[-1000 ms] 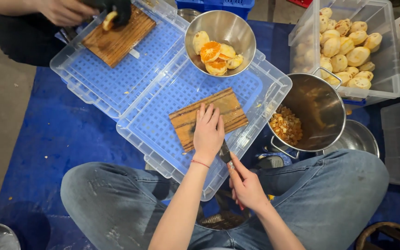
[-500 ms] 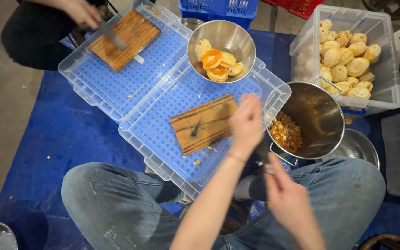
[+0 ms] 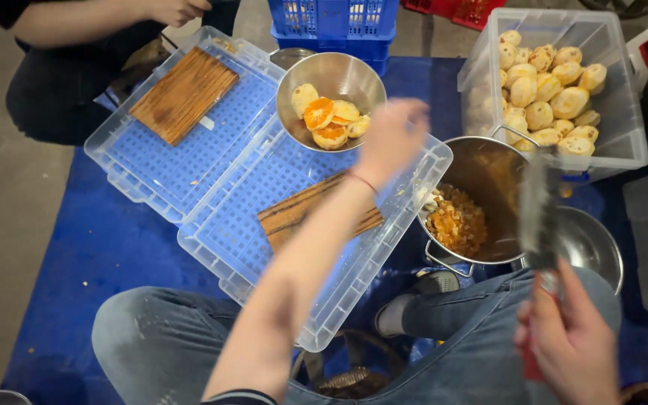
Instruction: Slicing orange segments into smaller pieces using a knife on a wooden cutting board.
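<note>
Right now the person's left hand (image 3: 393, 139) is stretched out and blurred, hanging just beside the rim of the bowl (image 3: 294, 82) of fruit (image 3: 326, 120); whether its fingers are spread or curled I cannot tell, and it looks to hold nothing. The right hand (image 3: 568, 341) sits low, near the knee, wrapped around the handle of a knife (image 3: 538, 214) whose blade points up and away, crossing in front of the pot (image 3: 489, 161).

The bowl is steel and holds a few peeled pieces, one cut open to show orange flesh. It rests at the join of two clear upturned crates (image 3: 226, 225) with blue mesh faces. On the near crate lies a wooden board (image 3: 294, 214), partly covered by the left forearm. A second board (image 3: 184, 94) lies on the far crate (image 3: 125, 161), in front of another person (image 3: 61, 82) who is crouched there in dark clothes.

The pot stands just right of the near crate, with a heap of orange scraps (image 3: 455, 225) at its bottom. Touching it on the right is a shallow steel basin (image 3: 594, 240). Behind them, a clear tub (image 3: 616, 150) is piled with pale round fruit (image 3: 545, 90). A blue basket (image 3: 335, 26) stands behind the bowl. Everything rests on a blue tarp (image 3: 91, 255), and the person's jeans (image 3: 159, 337) fill the near edge.
</note>
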